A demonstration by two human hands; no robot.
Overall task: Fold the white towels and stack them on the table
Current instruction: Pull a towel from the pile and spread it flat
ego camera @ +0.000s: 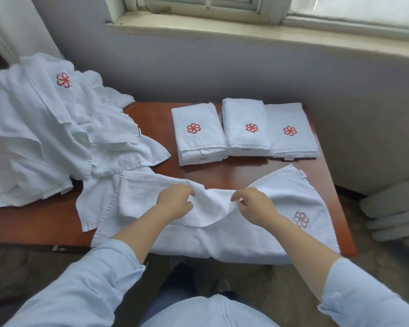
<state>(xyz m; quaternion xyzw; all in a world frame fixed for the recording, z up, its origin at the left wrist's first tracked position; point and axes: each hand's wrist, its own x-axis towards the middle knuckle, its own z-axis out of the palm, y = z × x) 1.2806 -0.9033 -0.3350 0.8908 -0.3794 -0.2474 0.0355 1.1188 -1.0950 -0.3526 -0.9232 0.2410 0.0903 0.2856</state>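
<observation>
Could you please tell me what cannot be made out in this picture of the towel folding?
Head view only:
1. Unfolded towel pile: its left part is cut off by the frame edge.
2. Tag on the towel being folded: print too small to read.
3. Table under both: hidden by the cloth.

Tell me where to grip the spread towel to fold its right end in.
Pinch the spread towel at its far right corner by the label, from the right: it lies flat there, while the left hand and right hand bunch the middle.
</observation>
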